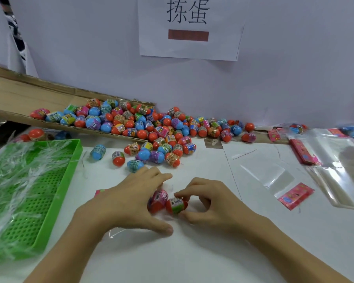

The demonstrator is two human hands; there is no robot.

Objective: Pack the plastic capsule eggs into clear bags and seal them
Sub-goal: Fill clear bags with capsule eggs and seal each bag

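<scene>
Two capsule eggs lie between my hands on the white table: a pink-wrapped egg [159, 200] and a green-wrapped orange egg [175, 205]. My left hand [131, 203] curls over the pink egg, with a clear bag under it showing at a corner [114, 233]. My right hand [211, 201] pinches the green-wrapped egg between thumb and fingers. A big pile of loose eggs [151, 127] spreads along the back of the table.
A green perforated tray [65, 180] holding plastic strips stands at the left. A cardboard flap [18, 94] slopes behind the pile. Clear bags [335, 160] with pink header cards [295, 196] lie at the right. A paper sign [189, 27] hangs on the wall.
</scene>
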